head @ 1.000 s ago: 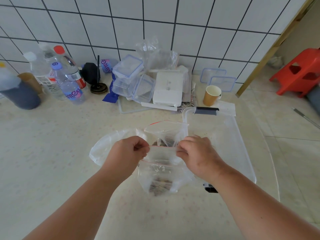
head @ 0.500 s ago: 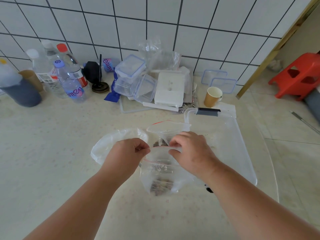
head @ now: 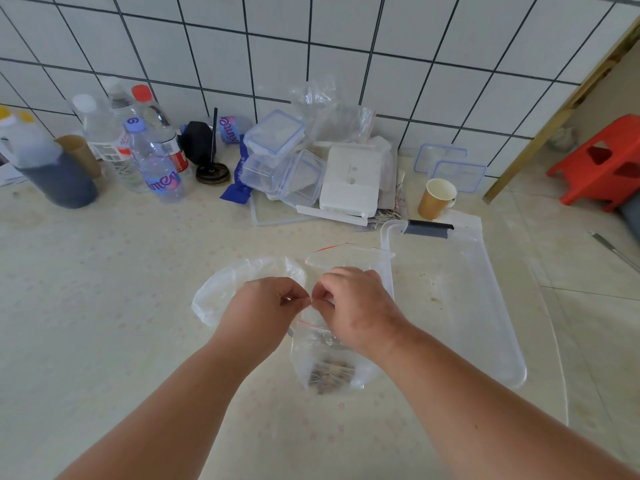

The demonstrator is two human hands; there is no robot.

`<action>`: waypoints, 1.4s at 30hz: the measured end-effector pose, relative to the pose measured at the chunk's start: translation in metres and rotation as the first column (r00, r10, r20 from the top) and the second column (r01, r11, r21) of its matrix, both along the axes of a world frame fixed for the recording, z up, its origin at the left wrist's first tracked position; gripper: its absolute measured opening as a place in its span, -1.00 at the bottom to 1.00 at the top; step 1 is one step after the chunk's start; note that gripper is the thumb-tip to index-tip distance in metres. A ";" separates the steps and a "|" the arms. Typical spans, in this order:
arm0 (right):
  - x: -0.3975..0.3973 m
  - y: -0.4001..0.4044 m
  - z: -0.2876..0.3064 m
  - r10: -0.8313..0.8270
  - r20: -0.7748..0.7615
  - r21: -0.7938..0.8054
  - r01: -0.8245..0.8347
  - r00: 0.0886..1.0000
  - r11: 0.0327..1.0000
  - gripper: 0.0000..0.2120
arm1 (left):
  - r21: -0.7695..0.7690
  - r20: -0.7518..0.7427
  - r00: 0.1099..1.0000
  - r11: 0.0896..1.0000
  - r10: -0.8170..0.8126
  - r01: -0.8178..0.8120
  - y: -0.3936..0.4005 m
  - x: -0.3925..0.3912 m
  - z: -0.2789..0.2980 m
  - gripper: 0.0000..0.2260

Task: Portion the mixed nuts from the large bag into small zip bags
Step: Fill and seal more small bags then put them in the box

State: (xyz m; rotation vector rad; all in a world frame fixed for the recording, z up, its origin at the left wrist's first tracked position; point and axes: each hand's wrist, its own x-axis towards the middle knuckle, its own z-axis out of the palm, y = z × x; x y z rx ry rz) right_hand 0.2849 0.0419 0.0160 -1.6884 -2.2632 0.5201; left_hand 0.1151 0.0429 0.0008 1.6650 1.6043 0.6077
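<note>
I hold a small clear zip bag with a red strip along its mouth (head: 329, 358) above the pale speckled counter (head: 104, 306), a small heap of mixed nuts (head: 330, 374) sagging in its bottom. My right hand (head: 360, 310) has run leftward along the seal since a second ago, when it pinched the far right end; its fingertips now meet those of my left hand (head: 266, 306) at the left end of the mouth, and both hands are pinched onto the zip strip. I judge this portion sealed, or very nearly, and ready to be set aside.

Just behind my hands stands a second clear zip bag with a red strip (head: 346, 258), mouth open, apparently the next to fill. To my left of it lies a crumpled large clear plastic bag (head: 221, 292), most likely the supply, though I cannot make out nuts in it. To my right a long clear plastic tray with a grey handle (head: 485, 306) reaches toward the counter's right edge, crumbs scattered in it.

Along the tiled wall at the back edge sit clear lidded plastic boxes (head: 280, 161), a white flat box (head: 349, 181), a tan paper cup (head: 436, 199), clear water bottles (head: 152, 161) and a dark-filled jug (head: 45, 171). An orange plastic stool (head: 602, 161) stands on the floor beyond the right corner.

Nothing blocks the bag; the open bag touching close behind could tip if my knuckles brush it.
</note>
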 end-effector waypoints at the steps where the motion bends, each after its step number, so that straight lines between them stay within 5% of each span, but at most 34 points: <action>1: 0.000 0.000 0.000 0.007 0.004 0.002 -0.007 1.000 1.000 -0.94 | 0.003 0.006 1.000 1.000 -0.005 0.005 0.000 0.001 -0.001 -0.82; 6: 0.000 0.003 0.003 0.014 0.054 -0.043 -0.012 0.998 0.999 -0.77 | 0.014 -0.001 1.000 1.000 -0.013 0.013 -0.003 0.007 -0.007 -0.84; 13: 0.012 -0.003 0.007 -0.059 -0.044 -0.050 0.057 0.997 0.997 -0.98 | 0.018 0.036 0.999 1.000 -0.004 0.004 -0.001 0.003 -0.006 -0.76; 18: 0.012 -0.004 0.008 -0.054 -0.026 -0.072 0.052 0.998 0.996 -0.79 | 0.041 0.044 0.999 0.999 -0.030 0.029 -0.004 0.007 -0.004 -0.76; 24: 0.021 -0.005 0.006 -0.083 -0.066 -0.048 0.080 0.994 0.996 -0.91 | 0.039 0.022 1.000 0.999 -0.011 0.010 -0.003 0.004 -0.004 -0.76; 31: 0.026 -0.009 0.001 -0.084 -0.022 -0.037 0.083 0.996 0.996 -0.71 | 0.037 0.033 0.999 0.999 -0.030 0.029 -0.004 0.008 -0.003 -0.75; 42: 0.034 -0.011 0.000 -0.113 0.007 -0.035 0.113 0.994 0.993 -0.82 | 0.010 0.049 0.999 1.000 0.002 -0.002 -0.002 0.007 -0.002 -0.78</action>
